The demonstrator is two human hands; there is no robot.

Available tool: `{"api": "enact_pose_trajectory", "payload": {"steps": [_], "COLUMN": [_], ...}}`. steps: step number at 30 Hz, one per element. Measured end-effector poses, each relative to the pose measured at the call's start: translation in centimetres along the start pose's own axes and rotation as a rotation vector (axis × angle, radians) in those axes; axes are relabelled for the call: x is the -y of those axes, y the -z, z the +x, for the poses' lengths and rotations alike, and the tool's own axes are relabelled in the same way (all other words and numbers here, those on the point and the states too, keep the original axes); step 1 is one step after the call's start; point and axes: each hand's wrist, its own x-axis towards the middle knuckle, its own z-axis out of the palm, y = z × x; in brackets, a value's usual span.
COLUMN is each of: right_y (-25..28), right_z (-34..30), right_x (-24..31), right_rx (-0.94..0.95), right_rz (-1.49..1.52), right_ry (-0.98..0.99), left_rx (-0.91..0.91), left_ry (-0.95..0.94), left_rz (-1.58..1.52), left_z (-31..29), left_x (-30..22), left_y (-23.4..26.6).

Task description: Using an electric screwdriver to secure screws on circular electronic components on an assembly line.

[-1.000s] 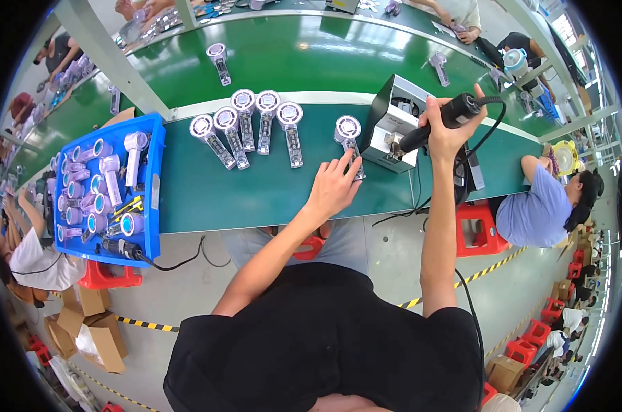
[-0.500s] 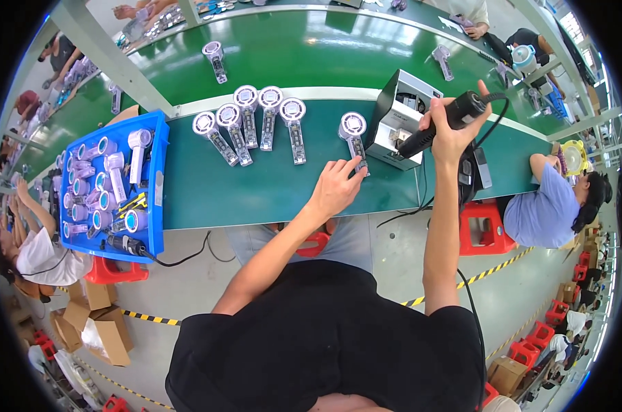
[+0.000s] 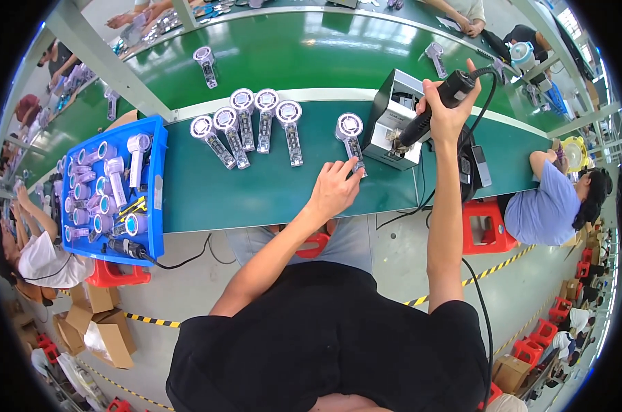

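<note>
My left hand [image 3: 337, 188] has its fingertips closed on the handle end of a handheld fan [image 3: 350, 130], which lies on the dark green bench with its round head away from me. In my right hand [image 3: 449, 113] is a black electric screwdriver [image 3: 420, 126], tilted down to the left, its cable looping off the top. Its tip meets the front opening of a grey and black screw feeder box [image 3: 398, 110]; the exact contact point is too small to make out. Left of my left hand, several similar fans [image 3: 291, 130] with exposed inner parts in their handles lie in a loose row.
A blue bin [image 3: 158, 206] full of lilac fans stands at the bench's left, with another black screwdriver [image 3: 127, 247] at its near edge. Beyond the bench runs a green conveyor belt [image 3: 290, 58] carrying a few fans. At right, a person in blue [image 3: 541, 206] sits close by.
The screwdriver in my right hand has shifted slightly left, its tip now against the feeder's front. Fans on the belt have moved left. My left hand stays on the same fan.
</note>
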Motion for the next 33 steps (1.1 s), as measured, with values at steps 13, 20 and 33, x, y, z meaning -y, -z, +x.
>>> {"api": "enact_pose_trajectory", "payload": {"steps": [13,20,33], "right_y": [-1.3,-1.2,-1.3], "right_z": [-6.7,-7.7,-10.3], "right_x": [-1.0,-1.6,-3.0], "right_rx": [0.008,0.055,0.099], "right_rz": [0.239,0.238,0.292], "right_ry": [-0.057,-0.037,0.061], "left_rx": [0.012,0.008,0.026], "left_ry": [0.014,0.012,0.029], "left_rz": [0.002,0.012,0.009], "left_z": [0.1,0.3,0.1], "left_x": [0.0,-0.1,-0.2], "left_y": [0.1,0.2,0.2]}}
